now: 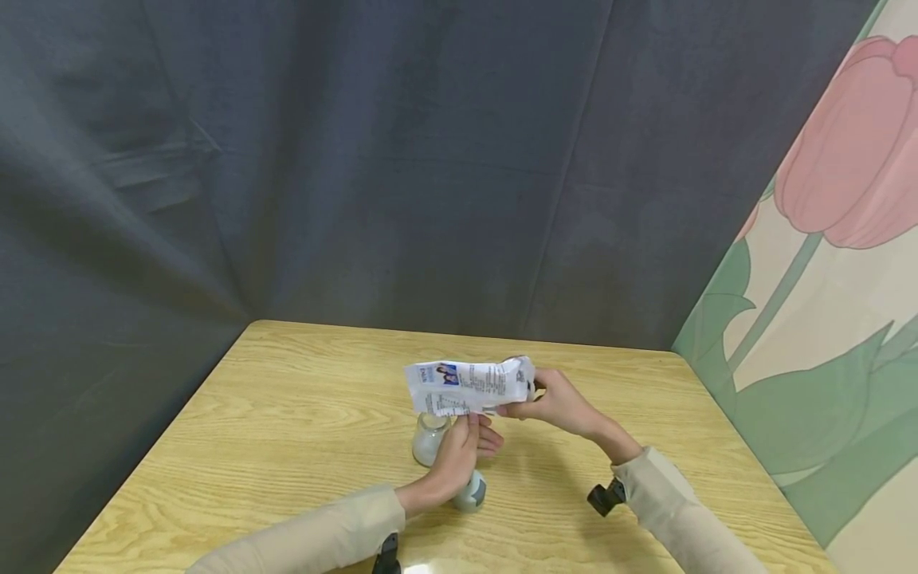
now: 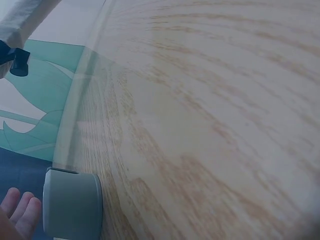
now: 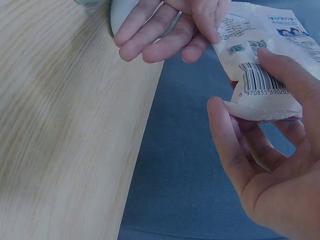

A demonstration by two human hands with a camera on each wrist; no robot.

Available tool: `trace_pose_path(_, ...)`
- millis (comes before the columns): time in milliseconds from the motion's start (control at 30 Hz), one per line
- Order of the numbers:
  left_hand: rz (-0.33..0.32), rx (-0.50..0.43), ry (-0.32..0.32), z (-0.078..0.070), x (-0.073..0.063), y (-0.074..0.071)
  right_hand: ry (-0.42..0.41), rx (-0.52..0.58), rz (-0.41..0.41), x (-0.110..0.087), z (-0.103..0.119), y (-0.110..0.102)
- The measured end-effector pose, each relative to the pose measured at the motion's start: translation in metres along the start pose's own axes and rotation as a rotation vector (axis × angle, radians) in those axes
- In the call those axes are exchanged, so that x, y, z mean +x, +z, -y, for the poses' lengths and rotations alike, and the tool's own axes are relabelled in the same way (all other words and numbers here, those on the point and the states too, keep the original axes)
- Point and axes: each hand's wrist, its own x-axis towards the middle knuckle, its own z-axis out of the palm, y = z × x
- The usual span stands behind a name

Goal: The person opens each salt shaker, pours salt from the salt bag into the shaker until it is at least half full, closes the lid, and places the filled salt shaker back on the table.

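One white packet (image 1: pixel 476 384) in right fingers (image 3: pixel 227 145), near glass jar (image 1: pixel 428 443)

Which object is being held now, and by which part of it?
The white packet, by its barcode end, in the right hand; the left hand shows no clear grip.

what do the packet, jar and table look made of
Packet: probably plastic film, slightly glossy, judging by its creases. Jar: likely clear glass, possibly plastic; it looks see-through near the rim. Table: wood or wood-look laminate, smooth, with visible grain.
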Motion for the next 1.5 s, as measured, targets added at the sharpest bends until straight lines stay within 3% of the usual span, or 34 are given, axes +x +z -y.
trace_pose_path(833, 0.007, 0.015, -0.030, 0.0022, 0.0003, -0.0013, -0.016, -0.005, -0.001, -0.0003, -0.0006, 0.0008)
trace_pose_path(1500, 0.005, -0.004, -0.005, 0.0010, 0.0003, -0.0012, -0.002, -0.036, -0.010, -0.0010, 0.0011, 0.0005)
